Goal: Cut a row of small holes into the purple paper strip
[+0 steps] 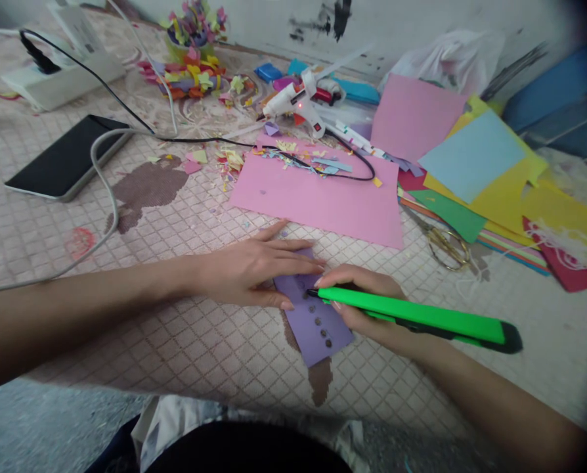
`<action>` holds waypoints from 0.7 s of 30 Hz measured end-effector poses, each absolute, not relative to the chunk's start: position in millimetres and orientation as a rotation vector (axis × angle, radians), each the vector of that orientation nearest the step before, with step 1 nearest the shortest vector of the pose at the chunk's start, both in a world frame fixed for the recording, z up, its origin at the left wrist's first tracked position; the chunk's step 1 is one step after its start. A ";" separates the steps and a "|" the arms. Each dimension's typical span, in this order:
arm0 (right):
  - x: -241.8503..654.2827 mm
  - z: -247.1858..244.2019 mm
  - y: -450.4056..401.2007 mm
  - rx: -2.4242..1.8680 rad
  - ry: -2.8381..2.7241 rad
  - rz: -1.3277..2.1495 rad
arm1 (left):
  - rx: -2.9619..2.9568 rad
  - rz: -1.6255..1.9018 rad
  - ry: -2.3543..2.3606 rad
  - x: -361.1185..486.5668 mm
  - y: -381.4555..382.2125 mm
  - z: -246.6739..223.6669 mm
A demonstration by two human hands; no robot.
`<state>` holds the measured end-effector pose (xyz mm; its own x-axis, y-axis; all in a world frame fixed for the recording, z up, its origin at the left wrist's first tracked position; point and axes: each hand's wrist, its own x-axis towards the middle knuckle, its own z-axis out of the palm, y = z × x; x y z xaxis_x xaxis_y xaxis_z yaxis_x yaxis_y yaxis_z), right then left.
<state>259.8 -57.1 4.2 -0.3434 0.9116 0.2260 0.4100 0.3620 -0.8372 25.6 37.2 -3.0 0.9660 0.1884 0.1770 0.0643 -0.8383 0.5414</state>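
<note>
A strip of purple paper (340, 334) lies on the quilted cloth in front of me, with a row of small dark round spots along it. My left hand (254, 268) rests flat over its upper left part, fingers spread, covering some of it. My right hand (367, 295) is closed around a bright green box cutter (421, 315) with a black end. Its dark tip points left and is at the spots on the purple paper, close to my left fingertips. Whether the tip presses into the paper I cannot tell.
Beyond my hands lies a pink sheet (318, 203) with paper scraps and a black cable. A white glue gun (301, 102) stands behind it. Gold-handled scissors (448, 248) and stacked coloured paper (475, 157) are at right. A phone (69, 157) and power strip (62, 75) sit left.
</note>
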 end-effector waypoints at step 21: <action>263.4 12.7 -52.4 -1.091 -2.007 0.911 | 2.591 0.312 0.187 27.5 36.6 -6.5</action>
<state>263.4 -52.4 12.7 -0.4267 0.8765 0.2230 0.4091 0.4070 -0.8167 27.5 36.6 -6.5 0.9639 0.1915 0.1848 0.0718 -0.8559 0.5122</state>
